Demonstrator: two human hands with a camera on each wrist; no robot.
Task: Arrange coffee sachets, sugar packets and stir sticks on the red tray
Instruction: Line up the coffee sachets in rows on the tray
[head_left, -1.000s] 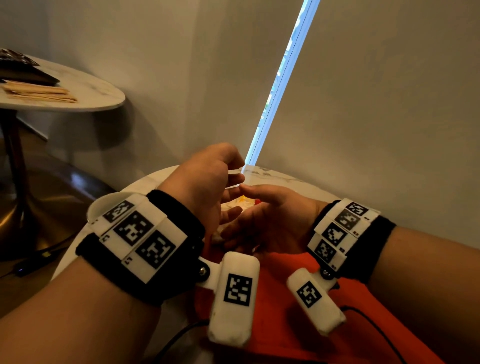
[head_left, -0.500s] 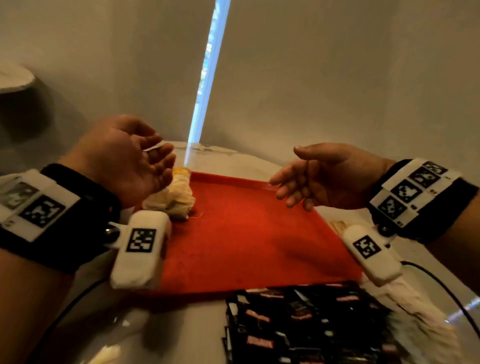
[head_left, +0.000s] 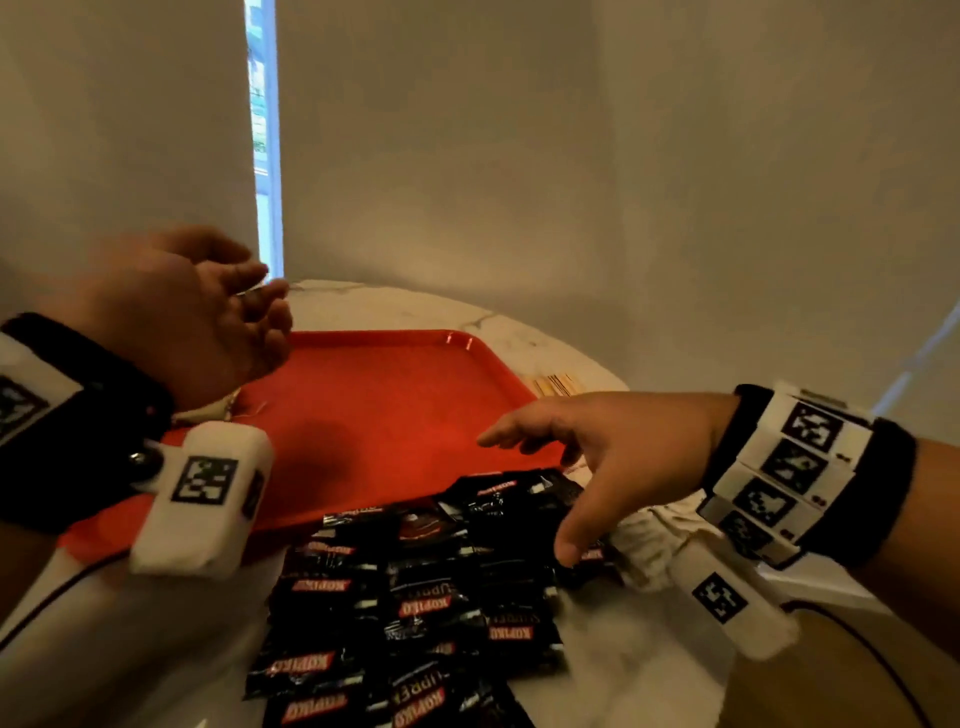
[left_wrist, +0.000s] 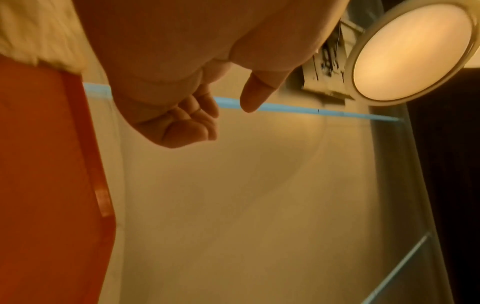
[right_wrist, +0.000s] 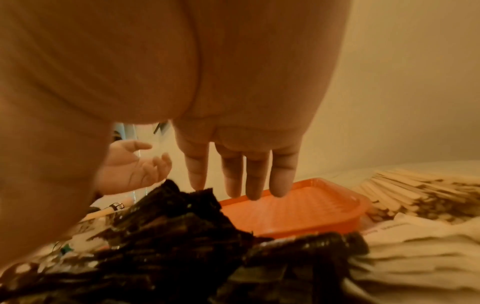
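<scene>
The red tray looks to be made of smooth plastic, with a slight gloss caught along its rim. The black coffee sachets under the right hand are seen as shiny, crinkled foil-like wrappers, while the stir sticks beyond that hand appear as pale matt wood. The table is shown with a polished, marble-like veined top.

Right hand dropped from above red tray toward coffee sachets, fingers spread.
</scene>
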